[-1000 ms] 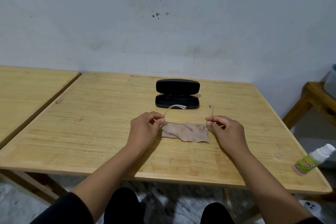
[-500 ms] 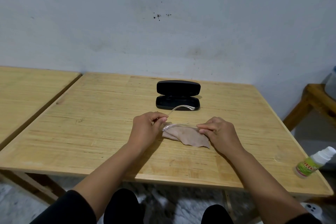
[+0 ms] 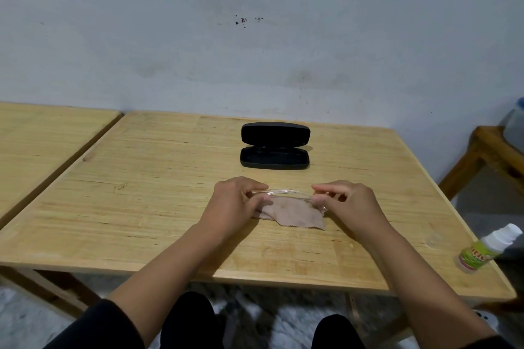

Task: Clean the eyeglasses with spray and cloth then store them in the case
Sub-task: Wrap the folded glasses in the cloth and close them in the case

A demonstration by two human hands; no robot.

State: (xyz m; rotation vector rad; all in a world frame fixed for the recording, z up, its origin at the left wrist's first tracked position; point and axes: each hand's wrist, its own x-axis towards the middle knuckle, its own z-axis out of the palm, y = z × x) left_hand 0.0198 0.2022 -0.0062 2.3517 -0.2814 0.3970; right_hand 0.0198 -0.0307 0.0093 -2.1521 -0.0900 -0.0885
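Note:
I hold the clear-framed eyeglasses (image 3: 283, 193) between both hands, just above the tan cleaning cloth (image 3: 295, 214) that lies on the wooden table (image 3: 158, 178). My left hand (image 3: 236, 201) pinches their left end and my right hand (image 3: 348, 202) pinches their right end. Both temple arms look folded in against the frame. Beyond my hands, the black glasses case (image 3: 274, 157) lies open with nothing in it, its lid up toward the wall. The white spray bottle (image 3: 489, 248) with a green label lies on its side at the table's right front corner.
A second wooden table (image 3: 42, 139) stands close on the left with a narrow gap between. A wooden stool or bench (image 3: 493, 150) holding a grey container stands at the right. A grey wall runs behind the table. My knees show under the front edge.
The temple arms, which stood out toward the case, have folded in against the frame one after the other. My hands have stayed over the cloth.

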